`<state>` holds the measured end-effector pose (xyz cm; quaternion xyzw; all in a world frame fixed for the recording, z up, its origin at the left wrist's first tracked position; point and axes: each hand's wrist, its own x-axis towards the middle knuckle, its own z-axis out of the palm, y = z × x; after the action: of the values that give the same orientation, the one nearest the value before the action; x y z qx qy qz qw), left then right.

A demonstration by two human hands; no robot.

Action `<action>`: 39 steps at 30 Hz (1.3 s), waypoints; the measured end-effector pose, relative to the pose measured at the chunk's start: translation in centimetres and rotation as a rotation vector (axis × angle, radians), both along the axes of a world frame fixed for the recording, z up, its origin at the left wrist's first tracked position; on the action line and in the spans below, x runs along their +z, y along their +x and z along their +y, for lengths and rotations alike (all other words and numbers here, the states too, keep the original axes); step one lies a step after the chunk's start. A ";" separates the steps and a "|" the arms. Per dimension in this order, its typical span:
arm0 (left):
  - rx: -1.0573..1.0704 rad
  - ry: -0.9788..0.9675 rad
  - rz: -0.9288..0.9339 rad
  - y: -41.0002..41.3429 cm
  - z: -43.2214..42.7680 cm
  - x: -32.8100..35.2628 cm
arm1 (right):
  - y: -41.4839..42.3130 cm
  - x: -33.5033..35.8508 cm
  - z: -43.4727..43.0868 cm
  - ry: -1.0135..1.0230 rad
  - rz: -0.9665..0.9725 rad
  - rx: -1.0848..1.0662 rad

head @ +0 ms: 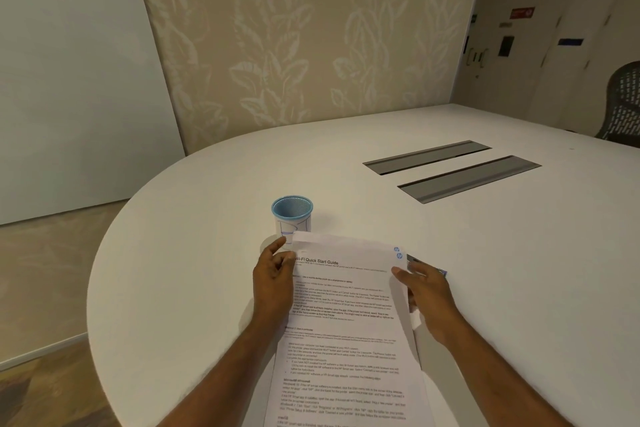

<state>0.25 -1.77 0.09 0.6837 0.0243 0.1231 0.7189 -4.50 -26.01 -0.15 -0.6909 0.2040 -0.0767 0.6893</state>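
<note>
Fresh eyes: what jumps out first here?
The printed paper, headed Wi-Fi Quick Start Guide, at the near edge of the table, with the left hand pinching its top left corner and the right hand gripping its right edge. Just behind it stands a blue mesh cup.

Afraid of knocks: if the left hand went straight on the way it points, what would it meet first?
Probably the blue mesh cup, just beyond the left hand that pinches the paper; depth is unclear.
</note>
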 end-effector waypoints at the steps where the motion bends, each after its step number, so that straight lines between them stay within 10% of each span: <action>1: -0.007 -0.015 0.008 -0.1 -0.1 0.2 | -0.1 0.2 0.0 -0.011 -0.012 0.025; 8: -0.114 -0.138 0.178 -0.5 0.3 1.2 | -0.7 1.4 0.5 -0.010 -0.092 -0.019; 14: -0.178 -0.231 0.111 -3.0 -0.4 5.4 | -3.7 5.1 4.8 -0.563 -0.350 -0.135; 21: -0.058 -0.208 -0.096 -7.1 -3.1 11.2 | -6.4 11.4 10.7 -0.371 -0.382 0.202; 32: -0.071 0.066 -0.472 -11.8 -5.1 13.9 | -7.5 15.4 8.9 -0.234 -0.504 0.153; 39: 0.007 0.599 -0.704 -8.0 -1.6 19.6 | -8.2 18.5 6.7 -0.169 -0.509 0.343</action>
<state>-7.79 -3.35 19.69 0.7779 -0.2557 0.3516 0.4536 -12.69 -19.30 18.38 -0.7285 -0.1016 -0.1462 0.6614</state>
